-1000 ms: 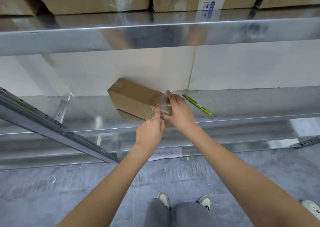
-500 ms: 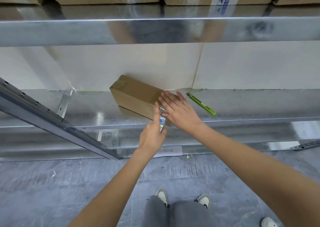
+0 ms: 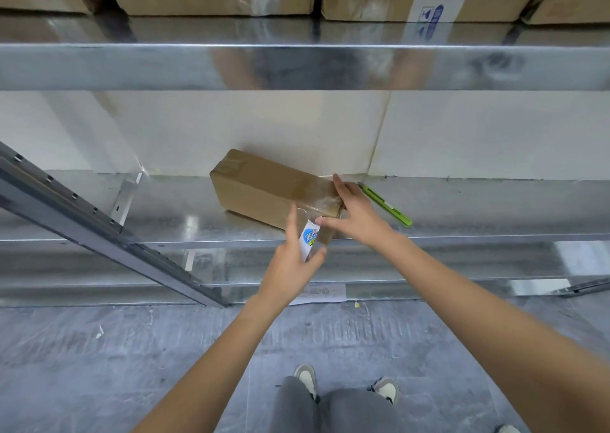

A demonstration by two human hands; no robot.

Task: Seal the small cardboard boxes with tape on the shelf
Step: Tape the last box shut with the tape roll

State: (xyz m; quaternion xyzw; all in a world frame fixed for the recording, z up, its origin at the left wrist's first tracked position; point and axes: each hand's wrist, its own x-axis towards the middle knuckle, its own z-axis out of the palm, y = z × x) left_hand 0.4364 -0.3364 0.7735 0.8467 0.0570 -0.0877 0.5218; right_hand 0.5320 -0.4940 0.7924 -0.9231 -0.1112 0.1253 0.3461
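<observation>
On a shiny metal shelf above grey floor, left hand grips tape roll; right hand presses flat on cardboard box.

Box on shelf, cutter right.

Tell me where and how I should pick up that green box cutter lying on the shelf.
Pinch the green box cutter across its narrow sides near mid-length, coming from above with the right hand, which is nearest. It lies flat and slanted on the shelf, its far end close to the small cardboard box, so the near end is the freer one.
</observation>
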